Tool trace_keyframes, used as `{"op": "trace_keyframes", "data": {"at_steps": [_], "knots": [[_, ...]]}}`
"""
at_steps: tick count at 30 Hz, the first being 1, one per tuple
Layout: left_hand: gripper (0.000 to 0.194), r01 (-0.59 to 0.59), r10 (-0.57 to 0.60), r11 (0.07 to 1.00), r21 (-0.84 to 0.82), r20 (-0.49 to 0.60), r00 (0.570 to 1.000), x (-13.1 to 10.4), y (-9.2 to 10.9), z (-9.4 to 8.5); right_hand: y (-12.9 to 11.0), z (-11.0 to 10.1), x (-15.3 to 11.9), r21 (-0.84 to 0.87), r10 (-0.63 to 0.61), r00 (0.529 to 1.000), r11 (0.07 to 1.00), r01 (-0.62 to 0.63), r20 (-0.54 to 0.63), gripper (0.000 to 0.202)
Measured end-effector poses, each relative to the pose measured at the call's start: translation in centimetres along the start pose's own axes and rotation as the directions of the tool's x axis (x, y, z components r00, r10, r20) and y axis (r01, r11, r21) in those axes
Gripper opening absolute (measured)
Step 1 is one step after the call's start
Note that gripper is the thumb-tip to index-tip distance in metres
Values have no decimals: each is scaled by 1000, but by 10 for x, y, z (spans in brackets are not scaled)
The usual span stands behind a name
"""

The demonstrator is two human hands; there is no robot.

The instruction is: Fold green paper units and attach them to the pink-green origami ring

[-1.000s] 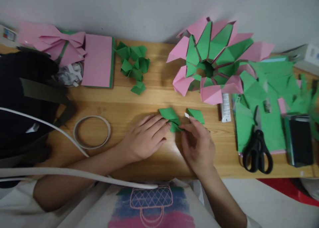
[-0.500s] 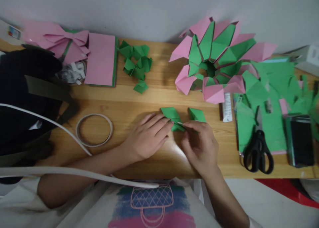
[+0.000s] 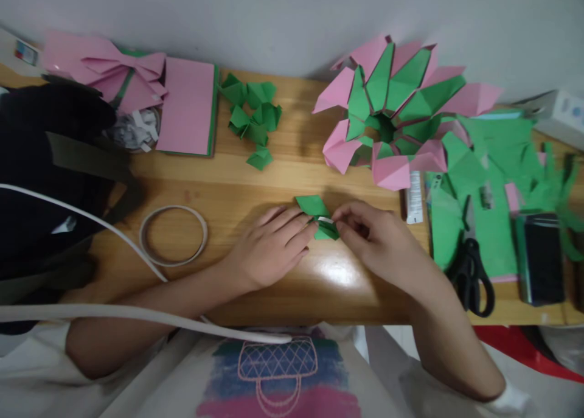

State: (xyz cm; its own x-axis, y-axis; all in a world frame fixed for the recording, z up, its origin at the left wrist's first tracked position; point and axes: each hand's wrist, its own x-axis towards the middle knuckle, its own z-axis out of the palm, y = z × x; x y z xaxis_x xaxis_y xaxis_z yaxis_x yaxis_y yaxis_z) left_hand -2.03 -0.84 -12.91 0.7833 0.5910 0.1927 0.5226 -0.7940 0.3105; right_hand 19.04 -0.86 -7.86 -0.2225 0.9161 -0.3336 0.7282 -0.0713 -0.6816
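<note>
My left hand lies flat with its fingers stretched out, the fingertips pressing the edge of a folded green paper piece onto the table. A narrow white strip runs across that piece and looks partly lifted at its right end. My right hand is closed in a pinch at this end, thumb and forefinger together beside the green paper. Left of my hands, a roll of tape lies flat.
Folded green pieces cluster at the back. A pink-and-green paper ring stands behind my right hand. Black-handled scissors, a tube and a dark phone-like object lie right. A white cable crosses my left forearm.
My right forearm has swung out to the right and the hand has turned. More of the white strip shows. The second green piece is now hidden behind my right hand.
</note>
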Motion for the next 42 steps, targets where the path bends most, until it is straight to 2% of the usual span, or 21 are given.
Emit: {"op": "trace_keyframes", "data": {"at_steps": [7,16,23,30,42], "knots": [[32,18,-18,998,-55,9,1000,0,0,-1,-1,-5,13,-145,-9,996,989,22,90,10],[28,1,-3,1000,-30,-53,999,2,0,-1,-7,-1,23,-366,92,988,930,-41,123,13],[27,1,-2,1000,-19,-68,998,1,0,-1,-9,3,22,-446,142,985,891,-83,100,14],[27,3,-4,1000,-13,-67,998,2,0,0,-6,10,19,-484,85,996,873,-60,30,14],[30,19,-19,1000,-17,-50,999,1,0,0,-13,23,13,-620,58,996,780,-86,-66,16]]}}
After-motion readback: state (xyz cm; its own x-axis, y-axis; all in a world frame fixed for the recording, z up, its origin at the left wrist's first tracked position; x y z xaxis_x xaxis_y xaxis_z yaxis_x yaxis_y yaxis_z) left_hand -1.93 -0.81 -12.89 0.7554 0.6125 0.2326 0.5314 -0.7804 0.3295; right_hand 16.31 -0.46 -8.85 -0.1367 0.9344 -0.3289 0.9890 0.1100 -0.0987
